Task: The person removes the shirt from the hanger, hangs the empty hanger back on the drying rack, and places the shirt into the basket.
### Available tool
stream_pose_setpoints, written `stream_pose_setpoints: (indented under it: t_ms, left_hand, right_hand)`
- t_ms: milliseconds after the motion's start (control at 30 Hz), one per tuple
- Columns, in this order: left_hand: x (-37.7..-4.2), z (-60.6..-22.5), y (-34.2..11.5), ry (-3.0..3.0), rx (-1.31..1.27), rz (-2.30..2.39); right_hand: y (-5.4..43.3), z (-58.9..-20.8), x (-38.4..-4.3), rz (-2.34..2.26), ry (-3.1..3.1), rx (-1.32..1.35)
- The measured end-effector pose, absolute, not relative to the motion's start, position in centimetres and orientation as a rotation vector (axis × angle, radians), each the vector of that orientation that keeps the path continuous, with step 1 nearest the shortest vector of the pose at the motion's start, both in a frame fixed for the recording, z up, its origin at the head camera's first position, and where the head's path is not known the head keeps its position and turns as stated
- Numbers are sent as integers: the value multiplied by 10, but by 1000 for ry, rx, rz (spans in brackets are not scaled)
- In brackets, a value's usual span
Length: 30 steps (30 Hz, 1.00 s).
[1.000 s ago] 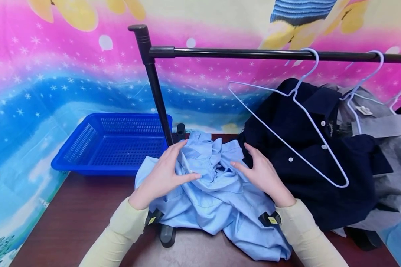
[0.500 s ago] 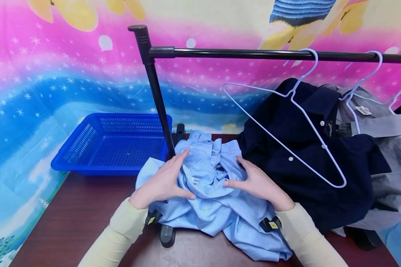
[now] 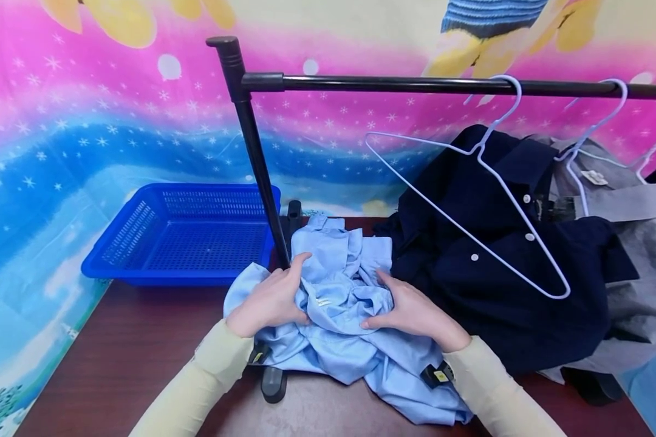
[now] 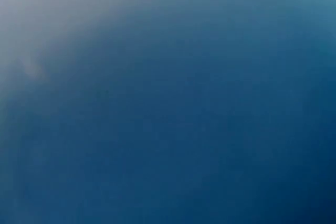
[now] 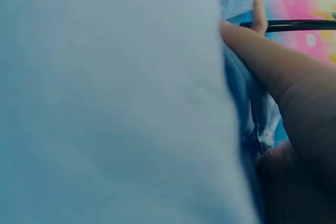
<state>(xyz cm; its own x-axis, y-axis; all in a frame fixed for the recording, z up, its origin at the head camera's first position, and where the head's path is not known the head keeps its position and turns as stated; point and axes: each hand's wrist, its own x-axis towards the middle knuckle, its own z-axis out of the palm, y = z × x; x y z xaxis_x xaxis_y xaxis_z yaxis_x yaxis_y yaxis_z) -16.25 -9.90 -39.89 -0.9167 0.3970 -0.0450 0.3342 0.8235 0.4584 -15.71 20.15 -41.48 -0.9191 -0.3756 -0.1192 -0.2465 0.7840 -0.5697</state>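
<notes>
1. The light blue garment lies crumpled on the brown table, directly before the person, with a small white label near its middle.
2. The left hand touches this heap at its 9 o'clock side; thumb and forefinger are wide apart — about the other fingers I cannot tell.
3. The right hand touches the cloth at 3 o'clock, thumb and forefinger also spread wide; its other fingers are mostly hidden.
4. From the heap, the blue basket is at 10 o'clock and the black post at 11.
5. At 2 o'clock, a lilac hanger hooks over the black bar, before the navy shirt; a grey garment is farther, at 3.
6. The left wrist view is only bluish blur.
</notes>
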Motion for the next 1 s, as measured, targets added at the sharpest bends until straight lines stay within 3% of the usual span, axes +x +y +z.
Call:
stream_pose_setpoints:
  t_ms: [200, 567, 800, 1000]
  left_hand:
    - [-165, -401, -97, 2939, 552, 674]
    - [-168, -395, -101, 2915, 747, 822]
    - [-170, -390, -100, 2745, 763, 1314]
    - [-176, -375, -96, 2461, 762, 1840]
  right_hand:
    - [200, -426, -164, -789, 2794, -390]
    - [204, -431, -173, -953, 2774, -453]
    - [205, -426, -176, -1123, 2785, -682]
    - [192, -408, -179, -1531, 2495, -631]
